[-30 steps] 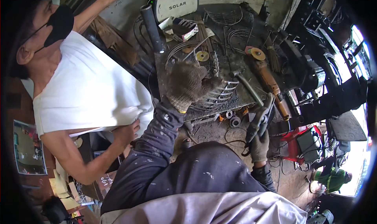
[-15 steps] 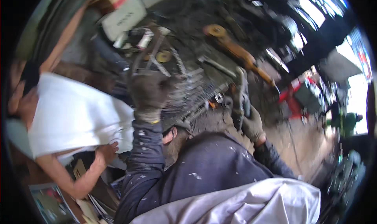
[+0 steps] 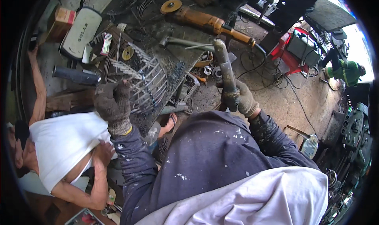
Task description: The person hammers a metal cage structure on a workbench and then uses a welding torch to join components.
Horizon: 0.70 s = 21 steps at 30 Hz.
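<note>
My left hand, in a brown work glove, is raised beside a metal grate of several thin rods. Its thumb stands apart from the partly curled fingers, and nothing shows in it. My gloved right hand is closed round the lower end of a welding electrode holder, a thick worn tube pointing away from me. A thin pale rod juts left from near its top. Past it, a hammer lies on the dark worktable. The grate rests on the same table.
An orange angle grinder lies at the table's far side. A co-worker in a white shirt is close on my left. A red-framed machine with cables on the floor stands at right; another person in green is beyond.
My left hand has moved left and nearer, away from the grate. My right hand has drawn slightly left with the electrode holder. The view has shifted and is sharper.
</note>
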Each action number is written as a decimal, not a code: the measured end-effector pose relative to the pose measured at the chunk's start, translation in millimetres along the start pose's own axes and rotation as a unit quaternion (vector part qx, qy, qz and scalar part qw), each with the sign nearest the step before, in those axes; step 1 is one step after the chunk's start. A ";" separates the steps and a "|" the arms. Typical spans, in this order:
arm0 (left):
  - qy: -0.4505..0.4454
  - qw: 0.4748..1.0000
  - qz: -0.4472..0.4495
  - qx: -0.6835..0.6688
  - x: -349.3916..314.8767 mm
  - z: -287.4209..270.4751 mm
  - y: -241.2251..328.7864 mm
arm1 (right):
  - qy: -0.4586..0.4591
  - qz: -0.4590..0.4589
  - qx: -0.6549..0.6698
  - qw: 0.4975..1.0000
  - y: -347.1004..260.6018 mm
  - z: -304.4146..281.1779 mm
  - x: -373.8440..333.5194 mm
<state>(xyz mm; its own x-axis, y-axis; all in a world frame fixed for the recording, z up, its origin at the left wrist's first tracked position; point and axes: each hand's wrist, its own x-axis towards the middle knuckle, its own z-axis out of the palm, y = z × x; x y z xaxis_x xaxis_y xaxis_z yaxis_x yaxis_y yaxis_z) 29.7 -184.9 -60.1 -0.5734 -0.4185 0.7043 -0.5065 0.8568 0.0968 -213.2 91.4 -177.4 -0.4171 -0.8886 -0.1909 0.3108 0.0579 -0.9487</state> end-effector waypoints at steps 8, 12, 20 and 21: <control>0.027 0.997 -0.061 -0.034 -6.8 -0.4 -6.0 | 0.008 0.055 0.056 0.997 14.0 -6.1 -1.2; -0.003 0.994 -0.106 0.007 -12.1 -7.5 -1.6 | 0.008 0.050 0.055 0.997 19.0 -10.5 7.2; 0.034 0.992 -0.119 -0.016 -21.4 -5.0 -8.2 | 0.007 0.058 0.009 0.998 16.5 -5.2 15.3; 0.038 0.992 -0.122 -0.020 -22.0 -3.8 -9.9 | 0.009 0.059 -0.015 0.998 16.5 -4.5 15.4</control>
<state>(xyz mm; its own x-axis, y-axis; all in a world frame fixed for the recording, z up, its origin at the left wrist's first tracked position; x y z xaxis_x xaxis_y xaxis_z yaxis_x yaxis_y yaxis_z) 49.8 -183.0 -73.9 -0.3858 -0.5931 0.7067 -0.5979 0.7441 0.2980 -218.3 80.8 -197.1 -0.3944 -0.8663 -0.3064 0.3338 0.1756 -0.9261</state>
